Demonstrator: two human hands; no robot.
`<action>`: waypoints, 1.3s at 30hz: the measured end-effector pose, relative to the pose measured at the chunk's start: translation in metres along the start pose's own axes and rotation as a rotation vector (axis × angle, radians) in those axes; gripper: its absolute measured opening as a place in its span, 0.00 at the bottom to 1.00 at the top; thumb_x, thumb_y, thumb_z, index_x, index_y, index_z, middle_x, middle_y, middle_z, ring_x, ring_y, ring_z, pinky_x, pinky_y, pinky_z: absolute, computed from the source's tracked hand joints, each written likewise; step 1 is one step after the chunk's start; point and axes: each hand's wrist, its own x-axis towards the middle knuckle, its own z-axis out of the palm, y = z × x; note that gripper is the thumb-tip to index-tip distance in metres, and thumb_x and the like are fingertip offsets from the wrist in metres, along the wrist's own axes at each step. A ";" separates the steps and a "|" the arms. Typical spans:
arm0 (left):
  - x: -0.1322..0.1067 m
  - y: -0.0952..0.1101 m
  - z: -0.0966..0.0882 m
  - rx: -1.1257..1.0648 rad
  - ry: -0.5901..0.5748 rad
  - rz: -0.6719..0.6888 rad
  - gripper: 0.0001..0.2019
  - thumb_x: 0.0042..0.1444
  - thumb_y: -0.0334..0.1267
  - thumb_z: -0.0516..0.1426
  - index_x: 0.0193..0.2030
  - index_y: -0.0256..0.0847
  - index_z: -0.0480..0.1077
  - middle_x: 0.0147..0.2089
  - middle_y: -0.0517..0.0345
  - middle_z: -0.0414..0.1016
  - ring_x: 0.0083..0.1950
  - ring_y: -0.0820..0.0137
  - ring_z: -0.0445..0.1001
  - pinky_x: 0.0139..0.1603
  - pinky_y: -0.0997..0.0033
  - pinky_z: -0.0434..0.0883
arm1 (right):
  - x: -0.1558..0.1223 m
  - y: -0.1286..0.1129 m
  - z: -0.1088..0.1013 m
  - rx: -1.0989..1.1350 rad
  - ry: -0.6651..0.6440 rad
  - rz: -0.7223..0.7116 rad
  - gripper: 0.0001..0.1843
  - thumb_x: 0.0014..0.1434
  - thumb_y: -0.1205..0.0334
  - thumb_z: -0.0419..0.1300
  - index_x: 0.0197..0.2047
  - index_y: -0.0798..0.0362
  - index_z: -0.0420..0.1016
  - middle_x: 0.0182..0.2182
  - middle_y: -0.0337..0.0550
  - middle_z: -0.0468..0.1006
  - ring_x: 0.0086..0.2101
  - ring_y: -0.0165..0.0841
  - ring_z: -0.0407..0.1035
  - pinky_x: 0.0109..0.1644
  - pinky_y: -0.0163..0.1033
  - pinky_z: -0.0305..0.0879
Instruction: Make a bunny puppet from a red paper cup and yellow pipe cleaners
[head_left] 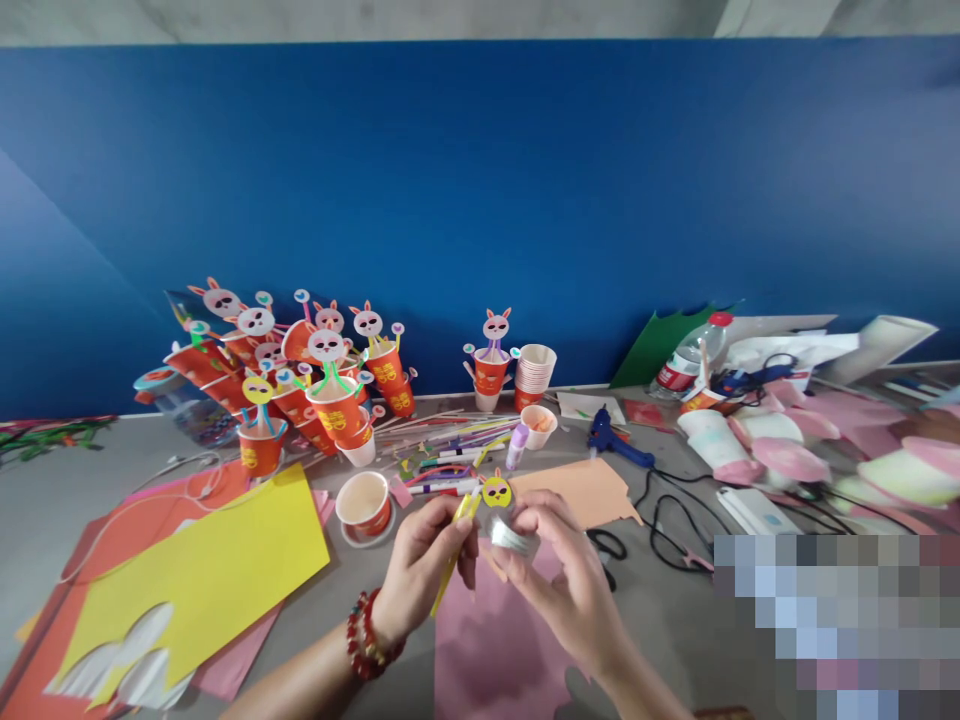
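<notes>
My left hand (426,555), with a red bead bracelet at the wrist, pinches a thin yellow stick-like strip (444,583); I cannot tell whether it is a straw or folded paper. My right hand (566,570) holds a whitish roll of tape (514,538) between thumb and fingers, close to the left fingertips. Just beyond both hands is a round yellow paper animal face (496,491) with dark eyes. Below the hands lies a pink paper sheet (487,655). The black scissors (606,545) are partly hidden by my right hand.
Decorated red paper cups (259,450) with animal faces crowd the back left. A cup stack (536,370), a glue stick (517,446) and markers (450,488) lie ahead. Yellow paper (225,570) covers the left side. A blue glue gun (619,437), its cord and a bottle (694,355) are right.
</notes>
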 end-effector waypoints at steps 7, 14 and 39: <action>0.002 -0.001 0.000 -0.149 0.019 -0.080 0.14 0.61 0.46 0.60 0.32 0.36 0.69 0.23 0.62 0.71 0.19 0.77 0.69 0.18 0.79 0.67 | -0.002 -0.005 0.003 -0.262 0.209 -0.247 0.09 0.59 0.66 0.65 0.38 0.49 0.67 0.38 0.45 0.71 0.42 0.42 0.66 0.55 0.55 0.61; 0.001 0.001 0.000 -0.194 -0.010 -0.149 0.16 0.59 0.47 0.62 0.33 0.34 0.71 0.26 0.56 0.77 0.18 0.74 0.72 0.18 0.76 0.67 | 0.005 -0.004 0.002 -0.268 0.183 -0.214 0.07 0.62 0.65 0.62 0.37 0.49 0.65 0.38 0.45 0.71 0.43 0.43 0.67 0.50 0.51 0.65; 0.001 -0.011 -0.007 -0.237 -0.148 -0.117 0.20 0.55 0.53 0.64 0.34 0.36 0.68 0.24 0.58 0.76 0.18 0.74 0.72 0.19 0.77 0.69 | 0.010 0.002 0.000 -0.185 0.059 -0.142 0.04 0.63 0.64 0.60 0.37 0.50 0.67 0.40 0.48 0.73 0.46 0.44 0.68 0.48 0.47 0.68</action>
